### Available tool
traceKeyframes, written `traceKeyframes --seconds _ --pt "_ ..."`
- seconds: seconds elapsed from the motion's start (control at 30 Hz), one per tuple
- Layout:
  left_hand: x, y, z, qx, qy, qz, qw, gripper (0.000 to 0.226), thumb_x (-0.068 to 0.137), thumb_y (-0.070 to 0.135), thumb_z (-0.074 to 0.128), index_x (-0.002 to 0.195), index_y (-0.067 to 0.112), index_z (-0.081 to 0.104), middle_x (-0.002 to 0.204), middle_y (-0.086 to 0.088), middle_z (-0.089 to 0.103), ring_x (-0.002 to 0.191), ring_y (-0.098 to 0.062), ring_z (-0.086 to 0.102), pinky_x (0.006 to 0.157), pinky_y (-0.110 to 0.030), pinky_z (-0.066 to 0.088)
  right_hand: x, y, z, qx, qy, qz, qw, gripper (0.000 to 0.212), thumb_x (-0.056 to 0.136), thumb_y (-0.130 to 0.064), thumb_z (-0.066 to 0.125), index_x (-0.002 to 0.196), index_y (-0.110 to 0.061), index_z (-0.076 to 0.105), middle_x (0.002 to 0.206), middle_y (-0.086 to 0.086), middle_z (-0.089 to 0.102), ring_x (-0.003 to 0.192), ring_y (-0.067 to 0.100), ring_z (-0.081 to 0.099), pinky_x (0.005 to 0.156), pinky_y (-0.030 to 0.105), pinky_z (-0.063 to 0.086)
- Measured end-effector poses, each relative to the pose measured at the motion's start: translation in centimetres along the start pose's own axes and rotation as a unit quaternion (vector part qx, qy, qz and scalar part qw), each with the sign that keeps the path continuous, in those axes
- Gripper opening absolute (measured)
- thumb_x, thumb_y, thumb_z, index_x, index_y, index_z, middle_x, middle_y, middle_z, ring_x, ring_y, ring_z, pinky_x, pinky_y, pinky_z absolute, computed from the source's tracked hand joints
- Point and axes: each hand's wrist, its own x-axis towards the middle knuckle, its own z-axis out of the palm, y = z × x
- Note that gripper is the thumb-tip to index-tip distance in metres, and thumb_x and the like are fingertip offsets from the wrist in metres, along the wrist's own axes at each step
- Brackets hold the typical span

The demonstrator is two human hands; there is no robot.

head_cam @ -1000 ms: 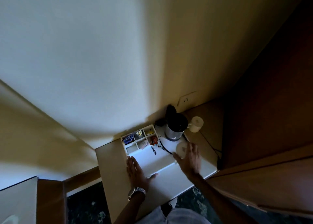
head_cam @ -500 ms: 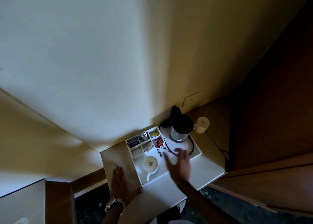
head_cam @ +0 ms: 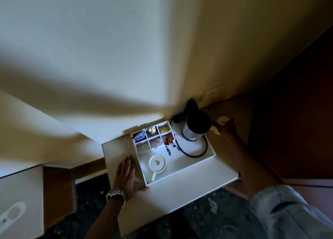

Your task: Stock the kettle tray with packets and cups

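Note:
A white kettle tray [head_cam: 195, 165] sits on a white table top. Its back-left compartments hold packets: a blue tea packet [head_cam: 140, 135], a yellow one [head_cam: 163, 129] and a red one [head_cam: 168, 139]. One white cup [head_cam: 157, 163] stands upside down in the tray's front part. A steel kettle [head_cam: 196, 126] with a black lid stands at the tray's back right. My left hand [head_cam: 126, 173] lies flat on the table beside the tray's left edge. My right hand [head_cam: 227, 127] reaches past the kettle and closes on a second white cup [head_cam: 222, 120] on the wooden shelf.
A black cord [head_cam: 194, 153] loops over the tray floor by the kettle. A wall socket [head_cam: 210, 93] sits above the wooden shelf [head_cam: 239, 112]. Dark wooden panels rise on the right. A white surface [head_cam: 18, 201] lies at the lower left.
My right hand left the first cup upside down in the tray, then travelled back right past the kettle to the second cup. My left hand slid off the tray to its left side.

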Motion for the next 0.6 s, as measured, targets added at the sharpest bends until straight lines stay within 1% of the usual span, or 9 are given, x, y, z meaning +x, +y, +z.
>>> traceKeyframes --seconds 0.07,0.17,0.2,0.27,0.33,0.37,0.43,0.53,0.6 --pt "-0.4 0.0 -0.4 -0.003 0.003 -0.002 1.000 0.137 0.056 0.093 0.046 0.149 -0.004 0.020 0.159 -0.026 0.015 0.148 -0.044 0.015 0.119 -0.047 -0.004 -0.5 2.2 -0.6 -0.006 0.020 -0.001 1.000 0.088 0.091 -0.037 0.067 0.154 -0.008 0.012 0.154 0.024 0.028 0.141 0.043 0.031 0.117 0.054 0.032" --pt "-0.7 0.3 -1.2 -0.021 -0.045 -0.010 0.999 0.134 0.060 0.097 0.022 0.139 -0.009 0.041 0.148 -0.030 0.040 0.136 -0.049 0.040 0.116 -0.044 -0.001 -3.5 5.7 0.1 0.025 0.080 -0.003 0.997 0.098 0.086 -0.028 0.076 0.155 -0.006 0.010 0.158 0.023 0.024 0.145 0.037 0.027 0.120 0.047 0.027" --pt "-0.8 0.4 -1.1 -0.033 -0.058 -0.019 0.998 0.134 0.061 0.097 0.016 0.135 -0.010 0.047 0.143 -0.031 0.046 0.131 -0.049 0.047 0.116 -0.043 -0.001 -4.7 6.6 0.8 0.013 0.090 -0.001 0.996 0.098 0.084 -0.028 0.079 0.154 -0.005 0.015 0.155 0.025 0.029 0.142 0.036 0.033 0.117 0.045 0.031" --pt "-0.7 0.3 -0.9 -0.026 -0.042 -0.014 0.999 0.134 0.062 0.097 0.010 0.131 -0.010 0.052 0.139 -0.031 0.051 0.126 -0.049 0.051 0.118 -0.041 -0.006 -7.7 8.0 2.4 -0.014 0.087 -0.056 0.995 0.088 0.076 -0.031 0.085 0.145 -0.008 0.035 0.135 0.024 0.054 0.121 0.036 0.056 0.099 0.042 0.048" --pt "-0.7 0.2 -0.8 -0.015 -0.038 -0.011 0.999 0.134 0.061 0.097 0.010 0.131 -0.010 0.051 0.139 -0.032 0.050 0.127 -0.050 0.050 0.119 -0.039 -0.014 -10.9 8.3 4.6 -0.021 0.025 -0.160 0.987 0.079 0.067 -0.033 0.091 0.129 -0.012 0.047 0.109 0.011 0.066 0.095 0.028 0.065 0.076 0.031 0.055" --pt "-0.8 0.2 -0.8 -0.013 -0.047 -0.009 0.999 0.134 0.061 0.097 0.011 0.133 -0.010 0.050 0.140 -0.032 0.049 0.129 -0.051 0.048 0.118 -0.038 -0.015 -11.8 7.9 6.0 -0.042 -0.015 -0.204 0.978 0.077 0.064 -0.037 0.091 0.124 -0.015 0.048 0.101 0.003 0.066 0.087 0.021 0.065 0.069 0.026 0.054" --pt "-0.8 0.3 -1.2 0.004 -0.044 0.003 0.999 0.134 0.058 0.097 0.024 0.138 -0.009 0.043 0.146 -0.033 0.040 0.135 -0.051 0.039 0.115 -0.036 -0.019 -13.6 6.1 8.7 -0.081 -0.061 -0.253 0.962 0.078 0.064 -0.044 0.089 0.124 -0.016 0.046 0.098 -0.005 0.063 0.086 0.014 0.061 0.068 0.023 0.051" --pt "-0.3 -0.1 -1.4 0.016 -0.024 -0.012 1.000 0.139 0.055 0.092 0.047 0.152 0.001 0.008 0.161 -0.025 -0.003 0.150 -0.041 -0.003 0.108 -0.036 -0.033 -14.8 3.9 11.5 -0.117 -0.113 -0.265 0.950 0.080 0.068 -0.042 0.085 0.129 -0.015 0.043 0.116 0.002 0.065 0.103 0.024 0.060 0.083 0.034 0.055" --pt "-0.2 -0.3 -1.4 0.022 -0.044 -0.025 0.998 0.141 0.055 0.091 0.050 0.152 0.006 -0.004 0.162 -0.018 -0.016 0.150 -0.034 -0.016 0.111 -0.039 -0.031 -14.9 3.3 12.2 -0.136 -0.131 -0.260 0.947 0.080 0.071 -0.040 0.083 0.134 -0.015 0.040 0.127 0.005 0.059 0.113 0.030 0.056 0.093 0.040 0.053"
